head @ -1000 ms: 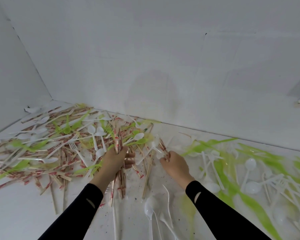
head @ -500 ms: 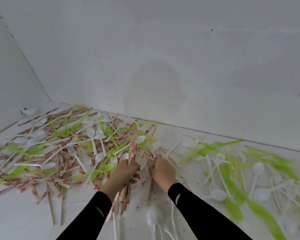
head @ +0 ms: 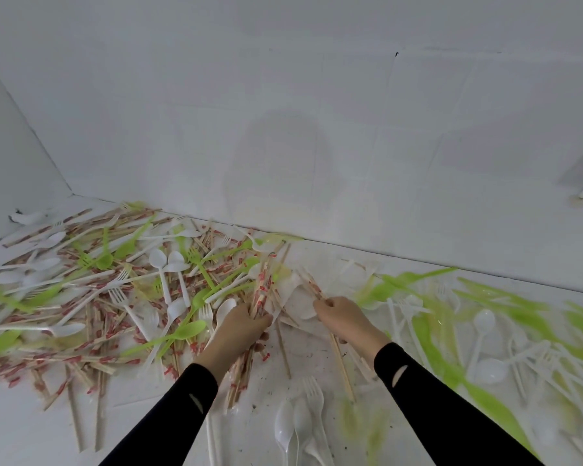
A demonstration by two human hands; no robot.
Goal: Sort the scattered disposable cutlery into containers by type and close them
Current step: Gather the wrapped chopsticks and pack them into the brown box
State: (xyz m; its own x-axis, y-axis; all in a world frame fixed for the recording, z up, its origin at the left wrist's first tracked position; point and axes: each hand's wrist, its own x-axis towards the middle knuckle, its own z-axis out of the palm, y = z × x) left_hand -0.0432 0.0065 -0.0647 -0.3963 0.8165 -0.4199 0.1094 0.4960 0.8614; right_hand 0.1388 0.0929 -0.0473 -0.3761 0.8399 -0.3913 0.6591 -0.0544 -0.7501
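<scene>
A big heap of mixed cutlery (head: pixel 91 290) covers the left of the white surface: wrapped chopsticks with red print, white spoons and forks, green spoons and forks. My left hand (head: pixel 239 327) is closed around a bundle of wrapped chopsticks (head: pixel 261 287) that sticks up and also runs down under my wrist. My right hand (head: pixel 344 314) pinches a wrapped chopstick pair (head: pixel 312 284) by its end, just right of the bundle. Both sleeves are black.
Blurred green and white cutlery (head: pixel 485 331) lies spread over the right side. Two white spoons and a fork (head: pixel 300 425) lie near the front between my arms. White walls (head: pixel 283 129) close off the back and left. No container is in view.
My right hand has moved back to the right, away from my left hand, holding a chopstick pair. The bundle in my left hand stands a little higher. The view has shifted slightly.
</scene>
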